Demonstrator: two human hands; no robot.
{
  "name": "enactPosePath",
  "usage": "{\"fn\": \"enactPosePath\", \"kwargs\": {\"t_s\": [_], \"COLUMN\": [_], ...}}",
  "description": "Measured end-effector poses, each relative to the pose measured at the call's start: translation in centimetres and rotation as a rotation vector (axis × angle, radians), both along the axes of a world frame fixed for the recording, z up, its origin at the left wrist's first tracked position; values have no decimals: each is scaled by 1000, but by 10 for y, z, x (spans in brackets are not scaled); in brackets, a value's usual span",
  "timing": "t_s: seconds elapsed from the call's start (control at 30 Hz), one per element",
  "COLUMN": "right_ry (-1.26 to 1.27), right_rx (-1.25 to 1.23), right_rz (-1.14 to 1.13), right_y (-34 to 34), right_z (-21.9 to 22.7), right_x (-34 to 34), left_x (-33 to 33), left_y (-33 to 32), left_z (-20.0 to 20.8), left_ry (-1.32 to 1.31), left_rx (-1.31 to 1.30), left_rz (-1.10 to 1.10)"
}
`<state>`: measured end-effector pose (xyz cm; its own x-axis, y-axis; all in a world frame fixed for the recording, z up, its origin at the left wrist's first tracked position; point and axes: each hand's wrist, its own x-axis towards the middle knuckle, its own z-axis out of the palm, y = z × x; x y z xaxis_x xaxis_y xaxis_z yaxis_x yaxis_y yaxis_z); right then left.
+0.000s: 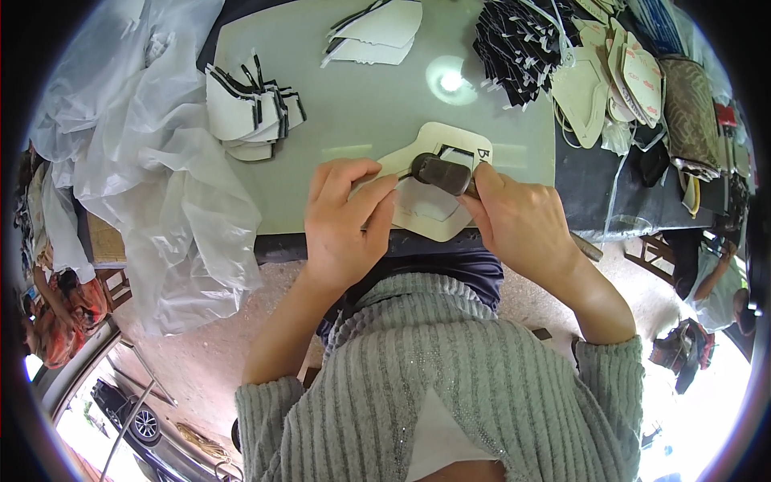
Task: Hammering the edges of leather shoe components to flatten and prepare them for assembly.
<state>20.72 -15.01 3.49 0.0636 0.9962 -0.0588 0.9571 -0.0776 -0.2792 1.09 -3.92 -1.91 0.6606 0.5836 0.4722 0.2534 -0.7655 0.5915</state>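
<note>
My right hand (526, 209) is closed round the handle of a hammer, whose dark head (442, 174) lies over a cream template (438, 135) near the table's front edge. A pale piece with a black edge (456, 154) shows partly from behind the hammer head. My left hand (349, 213) is at the template's left side, thumb and forefinger tips close together beside the end of a thin dark strip (405, 177). Whatever lies between those fingertips is too small to make out.
White pieces with black edging are stacked on the table (281, 193) at left (253, 112) and far middle (377, 36). Black pieces (518, 48) and cream templates (582, 88) lie at far right. Clear plastic sheeting (193, 217) drapes over the left side. Other people sit at both sides.
</note>
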Motion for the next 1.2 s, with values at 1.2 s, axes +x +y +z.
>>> {"fn": "enactPosePath", "kwargs": {"t_s": [1.2], "right_ry": [138], "right_rx": [600], "right_rz": [74], "right_y": [21], "right_z": [83], "right_x": [3], "left_x": [-15], "left_y": [-13], "left_z": [-14], "left_ry": [5], "left_rx": [135], "left_rz": [116]}}
